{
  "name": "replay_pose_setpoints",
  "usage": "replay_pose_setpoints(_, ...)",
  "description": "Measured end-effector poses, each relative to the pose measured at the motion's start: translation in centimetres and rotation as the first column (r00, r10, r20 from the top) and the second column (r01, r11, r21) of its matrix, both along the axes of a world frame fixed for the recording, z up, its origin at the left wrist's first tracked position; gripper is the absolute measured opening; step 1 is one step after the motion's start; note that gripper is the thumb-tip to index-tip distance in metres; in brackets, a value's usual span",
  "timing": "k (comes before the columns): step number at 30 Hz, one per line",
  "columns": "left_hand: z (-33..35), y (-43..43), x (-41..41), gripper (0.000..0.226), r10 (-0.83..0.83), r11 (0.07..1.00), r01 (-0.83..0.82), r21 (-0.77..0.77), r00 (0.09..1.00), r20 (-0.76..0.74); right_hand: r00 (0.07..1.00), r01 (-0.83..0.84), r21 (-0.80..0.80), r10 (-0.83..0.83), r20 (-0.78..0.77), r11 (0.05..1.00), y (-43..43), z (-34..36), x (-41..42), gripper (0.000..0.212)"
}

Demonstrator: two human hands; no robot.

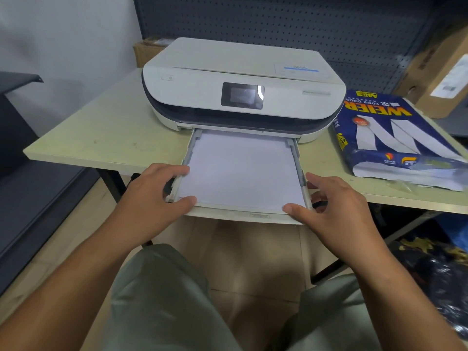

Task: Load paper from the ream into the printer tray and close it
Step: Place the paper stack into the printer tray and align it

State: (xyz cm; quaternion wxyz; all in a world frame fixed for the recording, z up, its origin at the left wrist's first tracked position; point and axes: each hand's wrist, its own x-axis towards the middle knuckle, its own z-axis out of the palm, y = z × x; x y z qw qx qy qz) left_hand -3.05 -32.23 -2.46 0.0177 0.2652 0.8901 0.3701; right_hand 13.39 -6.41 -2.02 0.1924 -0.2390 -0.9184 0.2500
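Note:
A white printer stands on a pale table. Its paper tray is pulled out over the table's front edge, with a stack of white paper lying flat inside. My left hand holds the tray's front left corner, thumb on the paper's near edge, fingers along the left rail. My right hand is at the front right corner, thumb touching the paper's near corner, fingers spread beside the right rail. The blue torn-open ream lies to the right of the printer.
The table has bare surface left of the printer. Cardboard boxes lean at the back right against a dark pegboard wall. A dark shelf unit stands at the left. My knees are under the tray.

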Motion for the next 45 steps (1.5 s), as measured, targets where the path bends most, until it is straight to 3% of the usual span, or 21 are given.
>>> replay_pose_setpoints(7,0.2,0.1,-0.6,0.051,-0.012,1.0,0.01,0.027,0.999,0.05,0.999,-0.037,-0.044,0.037,-0.013,0.998,0.5,0.2,-0.4,0.072)
replay_pose_setpoints(12,0.9,0.7,-2.2,0.058,0.045,0.999,-0.045,0.004,0.999,0.006,1.0,0.013,0.031,-0.013,-0.014,0.999,2.4,-0.1,-2.6,0.064)
replay_pose_setpoints(20,1.2,2.2,-4.8,0.038,0.09,0.99,-0.1,-0.102,0.991,-0.094,0.998,0.038,0.093,-0.034,-0.051,0.995,4.3,-0.4,-5.6,0.052)
replay_pose_setpoints(26,0.9,2.5,-4.7,0.044,0.095,0.995,-0.097,-0.034,0.994,-0.056,0.998,0.0,-0.052,-0.003,-0.06,0.999,5.4,-0.4,-5.2,0.038)
replay_pose_setpoints(31,0.6,2.4,-4.7,0.043,0.096,0.995,-0.096,0.03,0.995,-0.001,0.997,-0.029,-0.031,0.027,-0.073,0.999,5.5,-0.7,-4.8,0.033)
replay_pose_setpoints(36,0.7,1.9,-5.3,0.029,0.107,0.983,-0.128,0.134,0.982,0.153,0.994,-0.047,-0.038,0.043,-0.096,0.998,5.7,-1.1,-4.6,0.029)
replay_pose_setpoints(45,0.5,1.6,-5.6,0.033,0.016,0.991,-0.037,0.128,0.987,0.158,0.991,-0.071,-0.054,0.064,-0.118,0.996,6.0,-1.5,-4.6,0.029)
